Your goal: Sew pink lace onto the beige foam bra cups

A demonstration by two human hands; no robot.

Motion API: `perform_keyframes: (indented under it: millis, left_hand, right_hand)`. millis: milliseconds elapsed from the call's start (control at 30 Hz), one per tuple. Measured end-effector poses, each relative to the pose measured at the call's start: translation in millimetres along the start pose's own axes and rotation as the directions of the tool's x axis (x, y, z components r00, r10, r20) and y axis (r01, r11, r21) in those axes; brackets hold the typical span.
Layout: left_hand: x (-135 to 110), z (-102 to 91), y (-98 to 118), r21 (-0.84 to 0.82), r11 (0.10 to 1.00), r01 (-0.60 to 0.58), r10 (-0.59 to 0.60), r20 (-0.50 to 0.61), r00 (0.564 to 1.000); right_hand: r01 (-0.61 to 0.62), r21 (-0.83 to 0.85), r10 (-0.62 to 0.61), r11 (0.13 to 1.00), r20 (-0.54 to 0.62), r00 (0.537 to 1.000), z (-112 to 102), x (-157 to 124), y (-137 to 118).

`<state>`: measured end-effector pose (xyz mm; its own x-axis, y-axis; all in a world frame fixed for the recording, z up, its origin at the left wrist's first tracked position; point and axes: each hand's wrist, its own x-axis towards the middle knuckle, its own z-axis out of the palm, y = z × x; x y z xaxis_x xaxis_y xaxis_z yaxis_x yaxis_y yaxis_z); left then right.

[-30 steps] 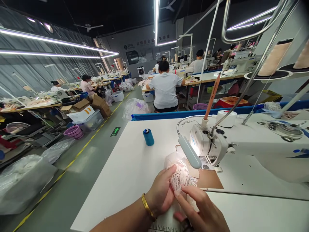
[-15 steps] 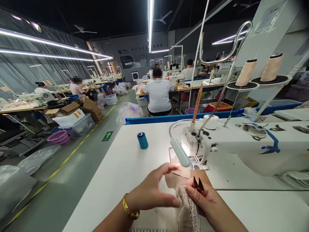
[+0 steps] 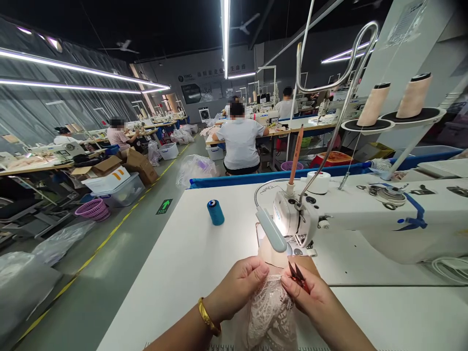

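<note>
A piece of pale pink lace fabric (image 3: 272, 312) hangs between my two hands over the front of the white sewing table (image 3: 175, 273). My left hand (image 3: 239, 285) pinches its upper left edge between thumb and fingers. On the other side my right hand (image 3: 307, 290) grips the lace's upper right edge with the thumb. The same hand also has red-handled thread snips (image 3: 299, 278) tucked in it, their dark blades pointing up. Just beyond, beige fabric pieces (image 3: 270, 256) lie beneath the lamp by the needle area of the white sewing machine (image 3: 292, 214).
A blue thread spool (image 3: 215, 213) stands on the table to the left. Beige thread cones (image 3: 373, 105) sit on a stand at the right. A metal thread guide (image 3: 340, 117) rises above the machine. A person in a white shirt (image 3: 238, 141) sits ahead with their back to me.
My left hand has gone from open beside the lace to pinching its left edge. The lace is now spread wider between both hands. My right hand keeps the snips and lace.
</note>
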<state>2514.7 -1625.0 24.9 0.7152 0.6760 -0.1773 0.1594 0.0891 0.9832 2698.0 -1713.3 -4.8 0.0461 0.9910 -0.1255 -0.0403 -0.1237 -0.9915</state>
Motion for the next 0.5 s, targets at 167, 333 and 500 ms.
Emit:
perform_keyframes:
  millis: [167, 333, 500]
  left_hand:
    - [2, 5.1, -5, -0.099, 0.994, 0.051, -0.052, -0.004, 0.999]
    - [5, 6.1, -1, -0.149, 0.984, 0.098, -0.105, -0.036, 0.994]
    - [5, 7.9, 1, -0.170, 0.978, 0.118, -0.129, -0.053, 0.990]
  right_hand:
    - [-0.041, 0.094, 0.040, 0.995, 0.009, 0.999, 2, 3, 9]
    - [-0.043, 0.083, 0.044, 0.996, -0.012, 0.999, 1, 3, 7]
    - [-0.020, 0.000, 0.020, 1.000, -0.015, 1.000, -3, 1, -5]
